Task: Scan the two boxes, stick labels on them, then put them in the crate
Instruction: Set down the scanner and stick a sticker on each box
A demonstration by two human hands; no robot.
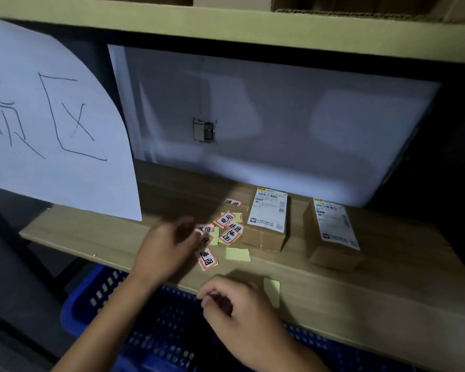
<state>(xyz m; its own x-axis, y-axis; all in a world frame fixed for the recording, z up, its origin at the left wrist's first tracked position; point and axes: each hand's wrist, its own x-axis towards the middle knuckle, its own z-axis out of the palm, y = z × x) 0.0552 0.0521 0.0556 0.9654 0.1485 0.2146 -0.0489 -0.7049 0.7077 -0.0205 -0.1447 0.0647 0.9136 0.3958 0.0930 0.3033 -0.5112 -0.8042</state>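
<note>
The left hand (pixel 169 245) hovers low over the desk (pixel 360 299), its fingers (pixel 196 236) loosely curled and blurred at the near edge of the scattered labels (pixel 227 228) – whether they already pinch one I cannot tell. The right hand (pixel 239 307) sits nearer the body over the desk's front edge, its fingers (pixel 207 298) drawn together as if nipping something small, though nothing can be made out between them; a yellow backing slip (pixel 272 289) lies just right of it. Beyond the left fingers and to their right, past the labels, stands the nearer box (pixel 266 226), its long axis running away from the person; the second box (pixel 333 234) is farther right, apart from the first. The left hand is closer to the labels, so I judge it picks – the blue crate (pixel 113 296) waits below both hands
</note>
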